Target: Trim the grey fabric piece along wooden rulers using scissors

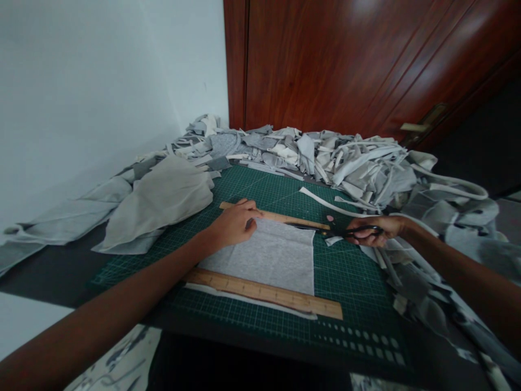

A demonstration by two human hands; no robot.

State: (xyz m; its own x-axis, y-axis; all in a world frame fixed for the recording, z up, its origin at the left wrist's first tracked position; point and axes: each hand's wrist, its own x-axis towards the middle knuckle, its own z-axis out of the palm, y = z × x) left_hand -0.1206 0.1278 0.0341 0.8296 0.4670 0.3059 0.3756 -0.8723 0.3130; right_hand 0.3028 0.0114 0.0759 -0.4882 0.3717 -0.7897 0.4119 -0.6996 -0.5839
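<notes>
A piece of light grey fabric (272,252) lies flat on a green cutting mat (358,282). My left hand (238,222) is bent over the far wooden ruler (280,217), holding it down along the fabric's far edge. In my right hand (374,231) are black-handled scissors (352,232), their blades pointing left along that ruler at the fabric's edge. A small cut scrap (334,240) sits by the scissors. The second wooden ruler (280,293) crosses the near edge of the fabric, and a narrow fabric strip shows just below it.
Heaped grey and white fabric scraps (366,168) line the back and right of the mat. Larger fabric pieces (158,195) lie at the left. Behind stand a white wall (101,81) and a brown wooden door (325,65) with a metal handle.
</notes>
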